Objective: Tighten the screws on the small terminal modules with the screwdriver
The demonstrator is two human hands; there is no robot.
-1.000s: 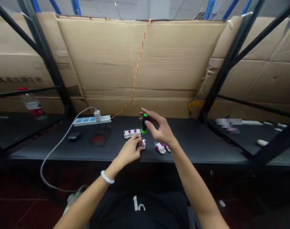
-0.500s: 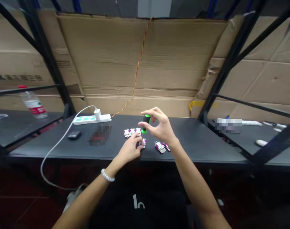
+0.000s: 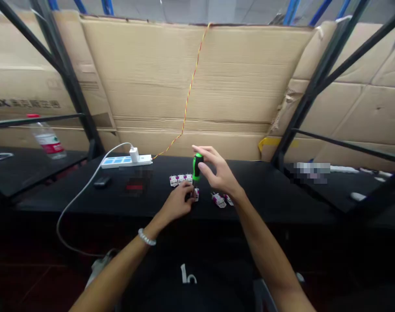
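My right hand has its thumb and fingers at the handle of a green and black screwdriver, which stands upright with its shaft pointing down. Beneath the shaft is a small white and purple part on the table, pinched by my left hand. The screwdriver's tip is hidden by the left fingers. Just behind that hand, three similar white and purple parts sit in a row. To the right, below my right hand, lie two more such parts, one partly covered by the wrist.
On the black table a white power strip carries a plugged-in charger with a white cable hanging over the front edge. A small dark box lies nearby. A bottle stands at far left. Cardboard and black metal posts border the back.
My right thumb has shifted from across the screwdriver's handle to its right side, and the fingers have loosened slightly. My left hand stays on the part. The picture is brighter at the top.
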